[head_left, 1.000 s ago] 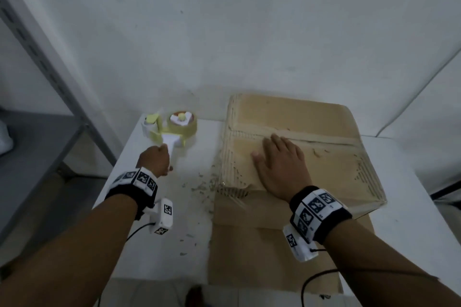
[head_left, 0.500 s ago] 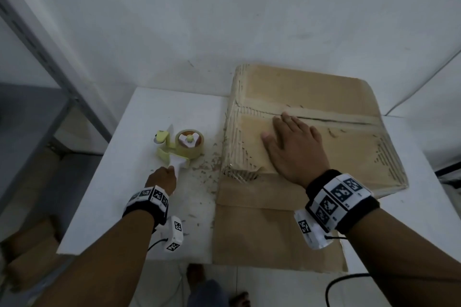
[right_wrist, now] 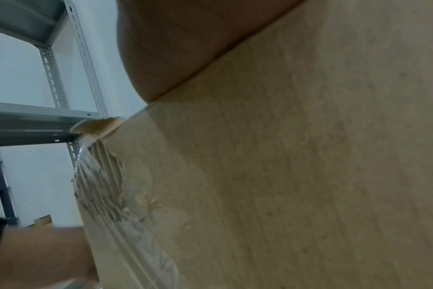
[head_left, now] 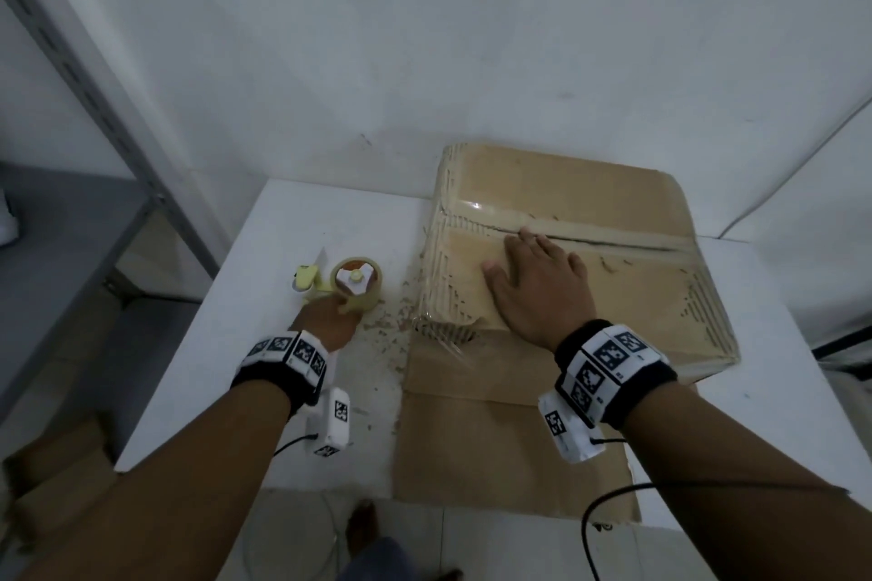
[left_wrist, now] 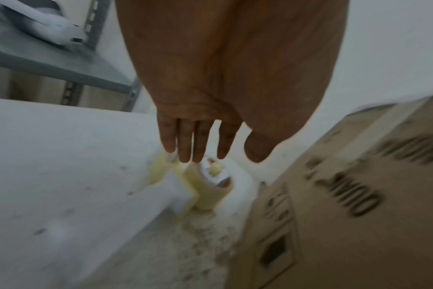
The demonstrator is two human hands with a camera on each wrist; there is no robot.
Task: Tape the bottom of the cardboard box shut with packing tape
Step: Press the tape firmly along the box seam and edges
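A worn cardboard box (head_left: 627, 297) stands on the white table (head_left: 283, 241), with a glossy strip of tape (head_left: 590, 235) along its top seam. My right hand (head_left: 533, 293) lies flat on the box top, fingers straight; in the right wrist view its palm (right_wrist: 185, 48) presses the cardboard (right_wrist: 309, 176). A yellow tape dispenser (head_left: 356, 282) with a roll of packing tape lies on the table left of the box. My left hand (head_left: 325, 321) hovers over its white handle (left_wrist: 171, 193); the fingers (left_wrist: 185, 144) are straight and grip nothing.
Cardboard crumbs (head_left: 391, 321) litter the table between dispenser and box. A flat cardboard sheet (head_left: 495, 439) lies under the box and overhangs the near edge. Loose clear tape (head_left: 439, 337) curls at the box's near-left corner. A grey metal shelf (head_left: 71, 61) stands left.
My left hand brought the dispenser nearer to the box's left side, then let go of its handle and straightened its fingers. The right hand stayed flat on the box.
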